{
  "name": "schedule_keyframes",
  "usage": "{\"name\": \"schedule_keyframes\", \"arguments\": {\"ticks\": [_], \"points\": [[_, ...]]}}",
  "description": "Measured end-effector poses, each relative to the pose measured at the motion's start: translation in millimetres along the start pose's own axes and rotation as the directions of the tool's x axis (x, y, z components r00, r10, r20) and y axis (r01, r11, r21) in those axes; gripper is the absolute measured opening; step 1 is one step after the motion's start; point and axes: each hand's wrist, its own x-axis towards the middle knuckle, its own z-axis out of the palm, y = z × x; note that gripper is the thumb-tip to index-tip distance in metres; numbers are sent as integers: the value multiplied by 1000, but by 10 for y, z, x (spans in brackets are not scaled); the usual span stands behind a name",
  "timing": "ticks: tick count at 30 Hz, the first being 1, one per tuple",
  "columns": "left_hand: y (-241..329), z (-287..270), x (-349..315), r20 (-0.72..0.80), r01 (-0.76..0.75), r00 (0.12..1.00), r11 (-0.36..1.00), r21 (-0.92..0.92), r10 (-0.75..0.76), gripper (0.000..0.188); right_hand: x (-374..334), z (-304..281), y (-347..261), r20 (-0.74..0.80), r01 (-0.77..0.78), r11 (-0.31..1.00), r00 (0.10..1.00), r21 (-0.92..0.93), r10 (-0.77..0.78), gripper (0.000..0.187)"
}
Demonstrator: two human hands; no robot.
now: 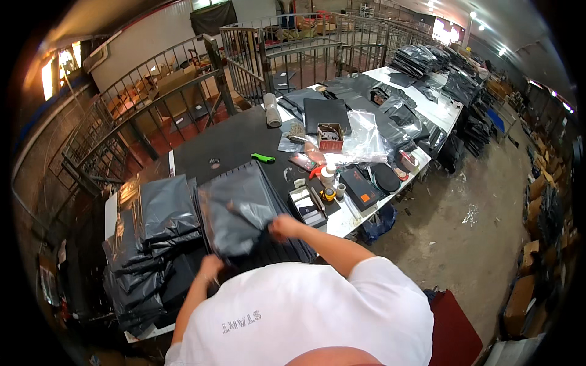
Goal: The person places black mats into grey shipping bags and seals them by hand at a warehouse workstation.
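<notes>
In front of me a flat grey-black plastic bag (235, 204) with a shiny, wrinkled surface lies on top of a stack of dark flat sheets. My right hand (285, 227) is closed at the bag's near right edge, gripping the plastic there. At the near left corner, my left hand (211, 266) has its fingers curled in on the bag's edge; its fingertips are partly hidden. Left of the stack stands a pile of filled, glossy black plastic bags (168, 207), slumping over the table's near edge.
Beyond the stack lie a green box cutter (263, 158), a grey roll (272, 110), a small red box (330, 137), clear plastic sheets (364, 137) and a white bottle (328, 175). A box with cards (307, 206) sits right of the stack. Metal railings (305, 58) run behind the table.
</notes>
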Motion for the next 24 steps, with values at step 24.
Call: {"name": "schedule_keyframes", "arguments": {"ticks": [24], "points": [[11, 1020, -733, -36, 199, 924, 556, -807, -382, 11, -269, 975, -701, 47, 263, 915, 964, -306, -262, 22]]}}
